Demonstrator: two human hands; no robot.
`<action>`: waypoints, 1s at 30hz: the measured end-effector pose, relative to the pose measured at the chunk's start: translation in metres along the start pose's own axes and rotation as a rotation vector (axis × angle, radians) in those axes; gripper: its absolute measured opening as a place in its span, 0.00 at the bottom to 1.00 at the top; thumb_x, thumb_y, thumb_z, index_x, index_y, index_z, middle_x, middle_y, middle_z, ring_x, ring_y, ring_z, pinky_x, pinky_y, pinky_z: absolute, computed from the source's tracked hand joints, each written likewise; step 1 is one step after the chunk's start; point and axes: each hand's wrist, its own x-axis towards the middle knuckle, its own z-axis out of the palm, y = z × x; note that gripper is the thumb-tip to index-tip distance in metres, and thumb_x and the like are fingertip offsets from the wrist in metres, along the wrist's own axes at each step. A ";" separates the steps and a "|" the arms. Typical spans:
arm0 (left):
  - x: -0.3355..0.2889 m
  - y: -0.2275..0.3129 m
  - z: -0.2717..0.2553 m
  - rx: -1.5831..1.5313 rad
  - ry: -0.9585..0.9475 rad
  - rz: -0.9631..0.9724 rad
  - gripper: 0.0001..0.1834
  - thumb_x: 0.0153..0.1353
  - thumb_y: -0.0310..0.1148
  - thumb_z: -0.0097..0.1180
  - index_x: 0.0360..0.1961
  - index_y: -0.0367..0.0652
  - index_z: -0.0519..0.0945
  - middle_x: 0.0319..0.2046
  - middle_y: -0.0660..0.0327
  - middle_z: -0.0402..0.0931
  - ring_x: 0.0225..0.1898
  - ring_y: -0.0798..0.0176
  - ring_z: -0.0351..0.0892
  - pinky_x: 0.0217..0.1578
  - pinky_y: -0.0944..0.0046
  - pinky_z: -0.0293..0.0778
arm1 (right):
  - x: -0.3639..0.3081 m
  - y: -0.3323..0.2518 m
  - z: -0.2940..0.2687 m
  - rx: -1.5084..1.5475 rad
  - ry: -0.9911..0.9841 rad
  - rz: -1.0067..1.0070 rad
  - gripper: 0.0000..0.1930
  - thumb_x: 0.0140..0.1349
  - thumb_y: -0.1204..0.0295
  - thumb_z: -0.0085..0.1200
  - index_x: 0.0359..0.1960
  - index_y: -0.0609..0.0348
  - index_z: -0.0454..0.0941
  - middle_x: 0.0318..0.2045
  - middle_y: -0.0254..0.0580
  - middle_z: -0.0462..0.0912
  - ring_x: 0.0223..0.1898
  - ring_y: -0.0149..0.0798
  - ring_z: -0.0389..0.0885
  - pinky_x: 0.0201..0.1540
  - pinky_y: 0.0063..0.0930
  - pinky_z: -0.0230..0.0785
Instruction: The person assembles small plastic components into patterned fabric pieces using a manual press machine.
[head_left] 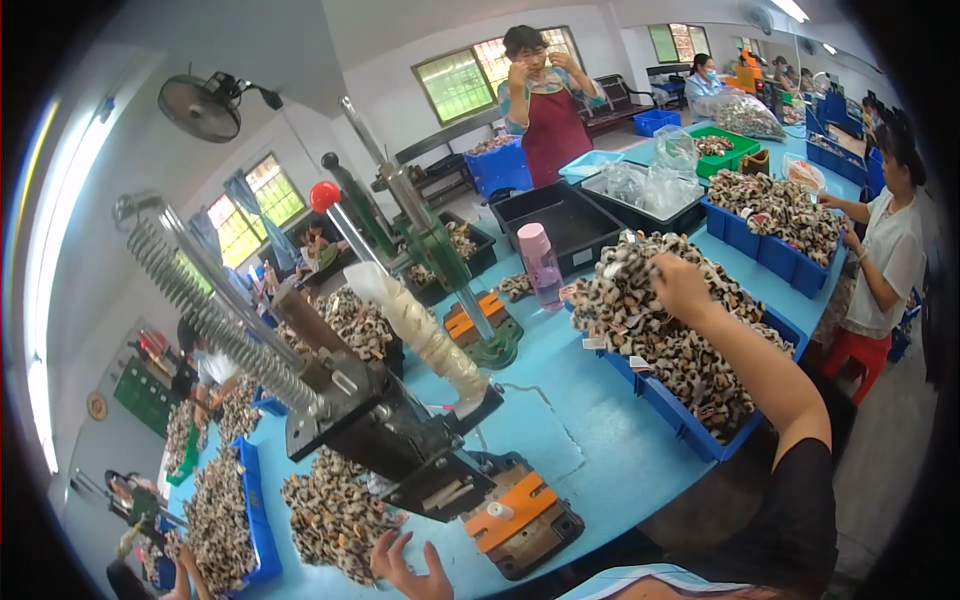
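My right hand (682,288) reaches onto a heap of small fuzzy pieces (690,370), mottled black, white and brown, in a blue crate (655,392). Its fingers curl at the top of the heap; whatever lies between them is hidden. Low in the picture, my left hand (410,570) is open with fingers apart, beside a loose pile of similar pieces (335,515) on the table. Right of that hand stands a manual press (400,425) with a large coil spring and a wrapped handle. An orange fixture (512,508) on its base carries a small white cylinder (500,511).
A green press (440,245) and a pink-capped bottle (540,265) stand on the blue table (560,400). Black trays (555,225) lie behind them. Another full blue crate (770,245) is at right, near a seated person; someone stands across the table.
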 end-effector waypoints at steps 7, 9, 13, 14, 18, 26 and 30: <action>-0.034 0.090 0.023 -0.947 -0.665 -0.606 0.11 0.62 0.30 0.55 0.41 0.34 0.80 0.32 0.61 0.81 0.31 0.68 0.77 0.41 0.69 0.73 | -0.086 -0.080 -0.101 1.443 -0.093 0.601 0.14 0.60 0.74 0.49 0.49 0.59 0.73 0.36 0.36 0.81 0.34 0.29 0.79 0.33 0.28 0.73; -0.043 0.113 0.039 -1.047 -1.047 -0.619 0.17 0.62 0.32 0.55 0.50 0.34 0.76 0.41 0.60 0.80 0.41 0.67 0.78 0.46 0.67 0.72 | -0.147 -0.126 -0.097 1.617 -0.069 0.623 0.14 0.61 0.77 0.48 0.49 0.59 0.73 0.39 0.37 0.81 0.37 0.31 0.80 0.36 0.29 0.75; -0.060 0.165 0.060 -1.479 -0.535 -0.531 0.24 0.64 0.32 0.52 0.59 0.35 0.65 0.49 0.58 0.75 0.50 0.68 0.75 0.52 0.65 0.69 | -0.263 -0.212 -0.063 1.921 0.001 0.768 0.16 0.60 0.79 0.50 0.52 0.61 0.70 0.47 0.42 0.78 0.46 0.37 0.79 0.45 0.34 0.75; -0.057 0.159 0.056 -1.466 -0.525 -0.544 0.24 0.64 0.32 0.52 0.59 0.35 0.65 0.49 0.58 0.75 0.50 0.68 0.75 0.52 0.65 0.69 | -0.282 -0.220 -0.058 1.927 -0.018 0.777 0.16 0.60 0.79 0.50 0.52 0.61 0.70 0.47 0.42 0.78 0.46 0.37 0.79 0.45 0.34 0.75; -0.049 0.109 0.017 -1.741 -0.619 -1.060 0.13 0.65 0.32 0.51 0.49 0.37 0.73 0.43 0.59 0.78 0.43 0.67 0.78 0.46 0.66 0.74 | -0.317 -0.233 -0.047 1.817 -0.627 0.677 0.21 0.58 0.81 0.54 0.54 0.61 0.68 0.47 0.41 0.78 0.49 0.35 0.77 0.49 0.32 0.73; -0.053 0.071 -0.022 -1.546 -0.630 -1.144 0.08 0.64 0.30 0.54 0.39 0.37 0.77 0.33 0.62 0.80 0.33 0.71 0.79 0.35 0.71 0.75 | -0.262 -0.271 -0.034 1.842 -1.166 0.770 0.13 0.67 0.70 0.46 0.51 0.62 0.72 0.39 0.34 0.79 0.40 0.27 0.78 0.43 0.21 0.71; -0.048 0.053 -0.018 -1.491 -0.642 -1.134 0.10 0.63 0.30 0.55 0.42 0.36 0.75 0.37 0.60 0.79 0.36 0.69 0.79 0.38 0.70 0.75 | -0.251 -0.284 -0.023 1.769 -1.270 0.746 0.12 0.64 0.71 0.49 0.48 0.62 0.72 0.37 0.35 0.80 0.41 0.30 0.80 0.46 0.27 0.73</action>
